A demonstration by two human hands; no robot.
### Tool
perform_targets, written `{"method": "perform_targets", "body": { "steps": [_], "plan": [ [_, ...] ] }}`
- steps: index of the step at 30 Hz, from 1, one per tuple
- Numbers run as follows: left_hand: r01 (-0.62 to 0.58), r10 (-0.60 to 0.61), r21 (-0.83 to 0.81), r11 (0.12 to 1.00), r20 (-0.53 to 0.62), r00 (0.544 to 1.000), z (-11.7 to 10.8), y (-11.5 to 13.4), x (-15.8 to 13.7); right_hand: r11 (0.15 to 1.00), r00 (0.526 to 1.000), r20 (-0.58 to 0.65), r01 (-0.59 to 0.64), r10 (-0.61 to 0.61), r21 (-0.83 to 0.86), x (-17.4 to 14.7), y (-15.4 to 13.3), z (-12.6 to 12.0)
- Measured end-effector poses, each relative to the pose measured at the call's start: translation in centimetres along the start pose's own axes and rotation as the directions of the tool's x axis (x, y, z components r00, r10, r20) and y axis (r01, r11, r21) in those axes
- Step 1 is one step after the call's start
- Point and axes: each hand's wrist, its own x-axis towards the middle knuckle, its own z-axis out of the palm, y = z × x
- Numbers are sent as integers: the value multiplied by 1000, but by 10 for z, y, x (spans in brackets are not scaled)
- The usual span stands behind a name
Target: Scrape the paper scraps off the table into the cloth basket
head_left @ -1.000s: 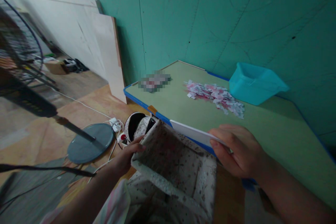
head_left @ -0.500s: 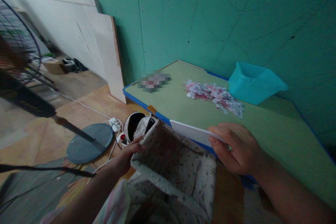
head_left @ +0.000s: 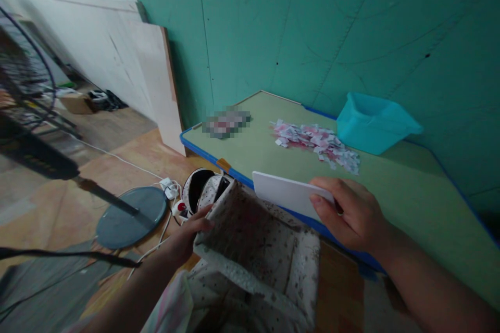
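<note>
My left hand (head_left: 191, 235) is closed on the left rim of a box-shaped, speckled white fabric bin (head_left: 253, 239), its inside stained dark. The bin leans against the near edge of the table and opens toward me. In my right hand (head_left: 349, 213) is a thin, flat white plate (head_left: 285, 196), pinched between thumb and fingers. It is held on edge above the bin's far rim, by the table edge. Beyond it, a heap of small white and pink paper scraps (head_left: 316, 141) lies on the pale green table (head_left: 394, 192).
A turquoise plastic tub (head_left: 375, 125) stands at the back by the green wall (head_left: 250, 21). A pixelated item (head_left: 226, 124) lies at the table's left end. On the floor are a fan's round base (head_left: 130, 217), a white power strip (head_left: 170, 187) with cords, and a spotted bag (head_left: 203, 187).
My right hand has tilted the white plate so more of its flat face shows. My left hand keeps its hold on the bin, and the view has shifted slightly.
</note>
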Motion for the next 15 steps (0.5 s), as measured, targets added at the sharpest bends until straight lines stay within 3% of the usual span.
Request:
{"method": "perform_targets", "body": {
  "steps": [4, 8, 11, 15],
  "plan": [
    [-2, 1, 32, 999, 11, 1000, 3, 2, -4, 978, 980, -57, -184, 190, 94, 0, 3, -4],
    [-11, 3, 76, 997, 108, 994, 6, 3, -6, 927, 918, -169, -329, 359, 183, -1, 12, -3],
    [19, -25, 33, 999, 191, 981, 8, 0, -5, 871, 866, -192, -401, 462, 285, 0, 19, 1],
    [50, -41, -34, 998, 214, 976, 7, -9, -3, 791, 801, -222, -426, 555, 439, 1, 29, 7]
  ]
}}
